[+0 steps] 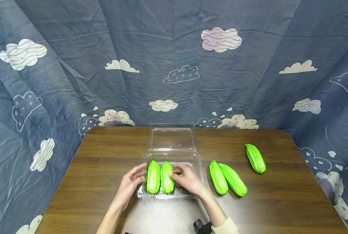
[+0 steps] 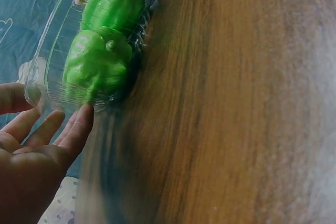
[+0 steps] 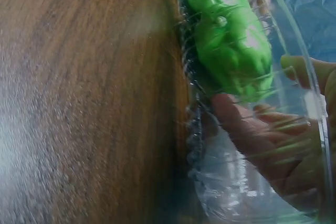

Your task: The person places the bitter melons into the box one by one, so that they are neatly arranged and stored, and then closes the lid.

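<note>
Two bright green, ridged, oblong vegetables, a left one [image 1: 153,177] and a right one [image 1: 167,178], lie side by side in the left part of a clear plastic clamshell box [image 1: 191,157]. My left hand [image 1: 130,182] is at the box's left side. Its extended fingertips touch the clear wall in the left wrist view, with the thumb near the rim. My right hand [image 1: 188,178] reaches into the box, its fingers and thumb bent loosely against the right vegetable's side. Through the clear wall, the right wrist view shows these fingers [image 3: 262,129] beside the vegetable, not wrapped round it.
The box's lid [image 1: 171,139] lies folded back toward the table's far edge. Right of the box, two more green vegetables [image 1: 218,178] lie touching, and another [image 1: 256,158] lies farther right. A black object [image 1: 202,227] is by my right wrist. A cloud-patterned blue curtain [image 1: 180,94] hangs behind.
</note>
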